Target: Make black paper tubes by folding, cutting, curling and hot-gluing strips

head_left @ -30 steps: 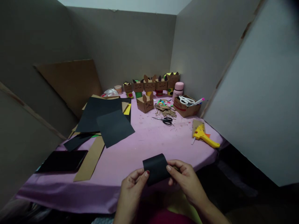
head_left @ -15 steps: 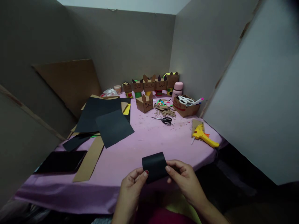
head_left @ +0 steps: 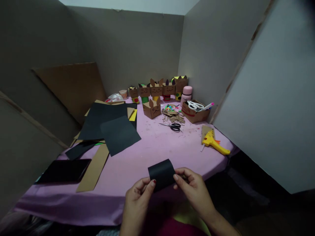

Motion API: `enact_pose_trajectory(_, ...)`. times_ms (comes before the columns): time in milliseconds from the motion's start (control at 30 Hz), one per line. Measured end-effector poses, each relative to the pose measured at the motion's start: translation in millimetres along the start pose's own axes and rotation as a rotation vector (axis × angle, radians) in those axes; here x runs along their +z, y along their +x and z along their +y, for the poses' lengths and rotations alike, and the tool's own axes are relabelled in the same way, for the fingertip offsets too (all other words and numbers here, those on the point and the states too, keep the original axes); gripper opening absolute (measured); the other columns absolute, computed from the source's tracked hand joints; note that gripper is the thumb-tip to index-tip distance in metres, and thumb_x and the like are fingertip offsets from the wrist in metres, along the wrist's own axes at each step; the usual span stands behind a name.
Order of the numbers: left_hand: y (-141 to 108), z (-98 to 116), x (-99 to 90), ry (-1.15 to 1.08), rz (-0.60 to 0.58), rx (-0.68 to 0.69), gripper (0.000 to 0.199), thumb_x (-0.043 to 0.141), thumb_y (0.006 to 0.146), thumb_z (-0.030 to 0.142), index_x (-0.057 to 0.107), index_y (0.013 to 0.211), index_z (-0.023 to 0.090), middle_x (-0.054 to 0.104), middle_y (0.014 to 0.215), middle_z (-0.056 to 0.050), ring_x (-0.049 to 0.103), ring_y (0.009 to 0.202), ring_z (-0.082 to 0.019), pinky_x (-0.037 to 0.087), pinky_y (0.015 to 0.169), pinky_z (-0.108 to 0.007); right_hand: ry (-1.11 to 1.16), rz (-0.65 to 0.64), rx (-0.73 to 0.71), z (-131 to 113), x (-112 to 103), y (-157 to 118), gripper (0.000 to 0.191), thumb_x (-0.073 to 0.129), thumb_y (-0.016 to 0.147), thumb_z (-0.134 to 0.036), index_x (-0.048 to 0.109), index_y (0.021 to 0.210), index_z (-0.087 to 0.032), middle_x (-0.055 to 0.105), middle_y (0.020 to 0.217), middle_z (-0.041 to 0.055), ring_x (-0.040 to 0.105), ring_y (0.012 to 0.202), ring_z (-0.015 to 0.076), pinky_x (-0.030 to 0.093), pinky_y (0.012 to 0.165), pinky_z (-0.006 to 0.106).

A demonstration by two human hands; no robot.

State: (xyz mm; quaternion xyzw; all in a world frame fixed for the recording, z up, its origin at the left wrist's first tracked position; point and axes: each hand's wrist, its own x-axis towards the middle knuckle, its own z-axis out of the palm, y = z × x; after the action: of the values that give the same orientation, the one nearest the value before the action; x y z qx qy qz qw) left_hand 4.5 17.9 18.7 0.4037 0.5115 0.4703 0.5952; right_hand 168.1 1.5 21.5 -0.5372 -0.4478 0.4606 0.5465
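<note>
Your L hand (head_left: 138,196) and R hand (head_left: 194,187) sit apart, each pinching one side of the black paper (head_left: 161,174), lower ctr of frame. It's btwn them, curved over, its bend running approx L-R w/ R end higher; neither hand's clearly nearer.

Pink flask (head_left: 187,91) near grey wall (head_left: 209,49)

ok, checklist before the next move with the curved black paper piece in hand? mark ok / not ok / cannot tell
1. Curved black paper piece held at its sides by left hand and right hand: ok.
2. One hand free: not ok, both on the paper.
3. Yellow plastic glue gun apart from both hands: ok.
4. Glue gun heated: cannot tell.
5. Black-handled metal scissors fully closed: cannot tell.
</note>
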Motion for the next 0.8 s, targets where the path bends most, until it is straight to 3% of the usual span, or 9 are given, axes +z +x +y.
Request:
enact_pose_trajectory(367,-1.8,1.8,1.6,0.081,0.03,0.061,0.025,0.074,0.061,0.038,0.073,0.075,0.017,0.072,0.068,-0.003,0.063,0.07,-0.019,0.048,0.063,-0.022,0.036,0.01,0.004,-0.8,1.4,-2.5,0.028,0.064,0.075,-0.041,0.068,0.085,-0.015,0.068,0.073,0.0044,0.062,0.06,0.0161,0.047,0.059,0.026)
enact_pose_trajectory(567,-5.0,3.6,3.6,0.08,0.033,0.074,0.023,0.075,0.06,0.037,0.073,0.073,0.018,0.072,0.066,-0.002,0.063,0.069,-0.019,0.048,0.063,-0.022,-0.022,0.033,0.021,1.1,1.1,-2.2,0.029,0.059,0.078,-0.043,0.066,0.08,-0.014,0.064,0.06,0.003,0.059,0.057,0.0163,0.043,0.054,0.025)
enact_pose_trajectory(800,-1.8,3.2,3.4,0.045,0.009,0.027,0.025,0.077,0.057,0.037,0.072,0.071,0.017,0.071,0.064,-0.002,0.062,0.066,-0.018,0.048,0.061,-0.021,-0.02,0.055,-0.005,3.4,0.7,-2.3,0.028,0.06,0.077,-0.043,0.065,0.076,-0.015,0.063,0.06,0.0016,0.059,0.056,0.0154,0.043,0.053,0.023)
